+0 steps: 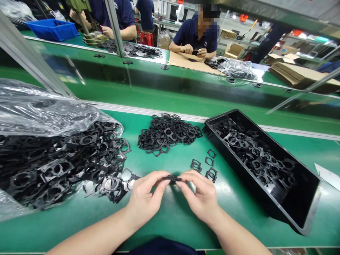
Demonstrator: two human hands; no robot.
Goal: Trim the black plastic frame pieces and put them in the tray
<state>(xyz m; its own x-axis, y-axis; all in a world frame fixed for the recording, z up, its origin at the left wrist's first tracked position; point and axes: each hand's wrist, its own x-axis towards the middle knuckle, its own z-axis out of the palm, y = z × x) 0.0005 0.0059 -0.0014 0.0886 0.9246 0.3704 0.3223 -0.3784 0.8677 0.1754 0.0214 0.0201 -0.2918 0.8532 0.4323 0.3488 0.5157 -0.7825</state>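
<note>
Black flat plastic part [172, 178] right in the middle, pinched between both bare hands over the green counter [172, 221] — left hand [147, 194] on one end, right hand [199, 194] on the other, each with thumb and fingers closed on it. Just beyond sits a pile of thin black ring-shaped frames [170, 132], with a few loose black frames [196, 163] near the right hand. Off left, a heap of black pieces [58, 173] spreads from a clear plastic bag [47, 113] — and right, a black rectangular plastic tray [247, 184] holds more.
</note>
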